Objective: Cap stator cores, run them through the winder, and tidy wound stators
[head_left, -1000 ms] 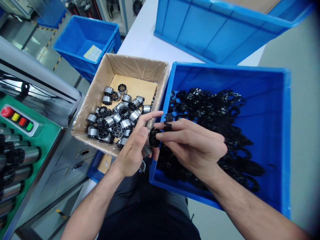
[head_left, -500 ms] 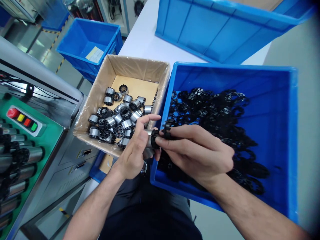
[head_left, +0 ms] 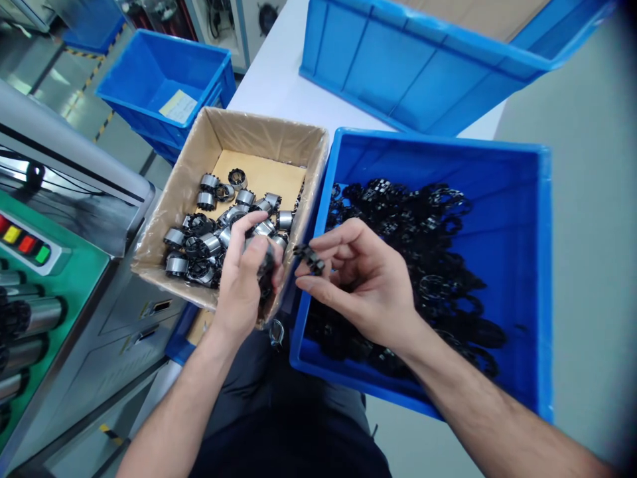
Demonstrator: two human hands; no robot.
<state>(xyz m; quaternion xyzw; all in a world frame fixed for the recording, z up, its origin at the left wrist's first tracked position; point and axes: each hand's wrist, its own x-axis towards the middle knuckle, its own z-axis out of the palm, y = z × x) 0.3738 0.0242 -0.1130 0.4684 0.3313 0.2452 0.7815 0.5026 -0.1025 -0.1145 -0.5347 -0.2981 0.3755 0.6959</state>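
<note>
My left hand (head_left: 237, 285) is closed around a motor stator core (head_left: 266, 262), over the right side of a cardboard box (head_left: 164, 226). Its dark end shows; the fingers cover most of it. Between the thumb and fingers of my right hand (head_left: 371, 285) is a black toothed plastic ring (head_left: 309, 259), held just right of the core and apart from it. Beneath this hand is a blue bin (head_left: 542, 279) with a heap of similar black rings (head_left: 438, 279). Several silver stator cores with black ends (head_left: 202, 247) lie loose in the plastic-lined box.
A taller blue crate (head_left: 398, 63) stands on the white table (head_left: 279, 73) behind the bin. Another blue crate (head_left: 159, 60) with a paper slip is at the back left. At left, a green machine panel (head_left: 79, 265) has coloured buttons and rows of metal cylinders.
My hands have drawn apart. The left has moved left with the core and turned it, its dark end now showing; the right holds the black ring away from it. The whole view has shifted slightly.
</note>
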